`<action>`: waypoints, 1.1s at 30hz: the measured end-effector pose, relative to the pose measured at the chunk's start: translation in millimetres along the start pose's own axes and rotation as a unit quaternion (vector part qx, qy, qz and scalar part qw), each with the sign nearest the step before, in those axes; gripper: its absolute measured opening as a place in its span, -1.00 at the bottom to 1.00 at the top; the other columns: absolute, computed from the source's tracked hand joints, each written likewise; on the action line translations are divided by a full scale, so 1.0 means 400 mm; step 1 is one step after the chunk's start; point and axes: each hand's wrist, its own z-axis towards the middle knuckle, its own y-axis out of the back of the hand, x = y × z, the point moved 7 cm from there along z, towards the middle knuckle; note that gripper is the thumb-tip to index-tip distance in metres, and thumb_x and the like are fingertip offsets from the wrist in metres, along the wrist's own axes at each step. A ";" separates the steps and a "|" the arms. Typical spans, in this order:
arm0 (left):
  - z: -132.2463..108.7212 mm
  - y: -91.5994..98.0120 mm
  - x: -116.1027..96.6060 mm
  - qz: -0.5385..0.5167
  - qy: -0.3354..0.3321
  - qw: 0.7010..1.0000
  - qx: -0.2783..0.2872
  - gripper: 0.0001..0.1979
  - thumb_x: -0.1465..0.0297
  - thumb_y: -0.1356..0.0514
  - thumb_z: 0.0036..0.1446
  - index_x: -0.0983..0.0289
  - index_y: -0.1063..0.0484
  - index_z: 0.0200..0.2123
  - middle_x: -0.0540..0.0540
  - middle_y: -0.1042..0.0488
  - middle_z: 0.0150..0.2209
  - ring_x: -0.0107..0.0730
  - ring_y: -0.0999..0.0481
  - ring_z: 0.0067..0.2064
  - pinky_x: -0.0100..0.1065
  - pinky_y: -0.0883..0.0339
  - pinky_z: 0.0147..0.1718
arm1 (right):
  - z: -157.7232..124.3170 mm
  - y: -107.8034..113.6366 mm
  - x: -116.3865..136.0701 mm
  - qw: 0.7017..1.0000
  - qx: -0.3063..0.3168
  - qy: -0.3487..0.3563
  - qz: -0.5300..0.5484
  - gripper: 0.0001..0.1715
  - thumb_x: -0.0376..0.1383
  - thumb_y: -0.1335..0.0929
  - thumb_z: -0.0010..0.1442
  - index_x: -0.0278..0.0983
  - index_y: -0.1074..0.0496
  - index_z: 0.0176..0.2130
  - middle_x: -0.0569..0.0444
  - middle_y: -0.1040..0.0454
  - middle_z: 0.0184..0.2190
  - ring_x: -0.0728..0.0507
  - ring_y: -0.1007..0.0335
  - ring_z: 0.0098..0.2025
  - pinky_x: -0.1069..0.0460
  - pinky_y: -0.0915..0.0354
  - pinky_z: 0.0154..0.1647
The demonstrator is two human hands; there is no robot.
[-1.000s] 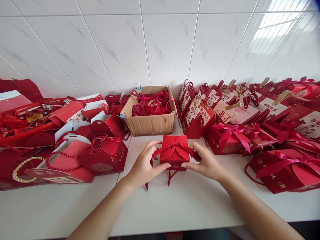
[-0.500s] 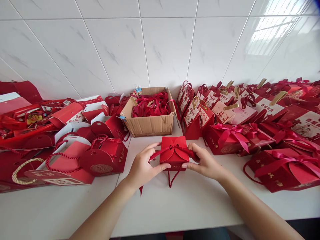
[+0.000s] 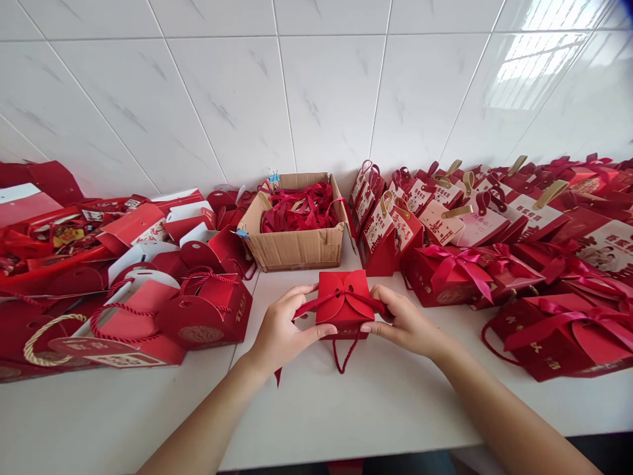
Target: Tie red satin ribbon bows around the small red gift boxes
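A small red box [image 3: 345, 313] with rounded overlapping top flaps sits at the centre of the white table. A dark red ribbon [image 3: 349, 294] passes through its two top holes, crossing in the middle. My left hand [image 3: 287, 326] grips the ribbon's left part, its thumb against the box's front left corner. On the other side, my right hand [image 3: 406, 320] grips the right part, thumb at the front right corner. A twisted red cord [image 3: 341, 367] hangs in a loop from the box's front. One ribbon tail dangles below my left hand.
Behind the red box stands a cardboard carton [image 3: 297, 248] full of red ribbons. Open red boxes [image 3: 208, 316] and a red tray of packets lie left. Ribbon-tied boxes [image 3: 573, 333] and handled bags [image 3: 380, 237] crowd the right. A tiled wall rises behind.
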 end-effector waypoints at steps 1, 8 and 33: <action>0.001 0.001 -0.001 -0.003 -0.003 1.000 0.001 -0.64 0.16 -0.36 -0.17 0.27 -0.44 -0.36 0.21 -0.42 0.00 -0.13 -0.45 -0.01 -0.25 -0.45 -0.15 | 0.000 0.000 0.000 1.000 -0.001 -0.003 0.002 -0.63 -0.08 -0.36 0.13 -0.23 -0.11 -0.38 0.14 -0.17 -0.43 -0.01 0.01 -0.44 0.07 -0.05 -0.45; 0.000 0.014 -0.008 -0.029 -0.014 0.999 -0.017 -0.65 0.21 -0.10 0.16 0.27 -0.24 -0.59 0.16 -0.47 -0.19 -0.22 -0.46 -0.04 -0.34 -0.37 -0.21 | -0.005 0.001 0.000 0.997 -0.008 -0.002 0.074 -0.55 0.02 -0.32 0.12 -0.22 -0.07 -0.42 0.19 -0.06 -0.51 0.00 0.08 -0.49 0.07 0.05 -0.51; -0.009 0.026 -0.030 0.059 -0.035 0.991 -0.111 -0.65 0.37 -0.09 0.16 0.25 -0.13 -0.66 0.07 -0.48 -0.39 -0.40 -0.46 -0.34 -0.39 -0.30 -0.36 | -0.003 -0.013 -0.002 0.983 0.002 -0.070 0.171 -0.57 -0.05 -0.16 0.28 -0.24 -0.05 -0.51 0.19 -0.02 -0.54 0.01 0.09 -0.50 0.06 0.04 -0.49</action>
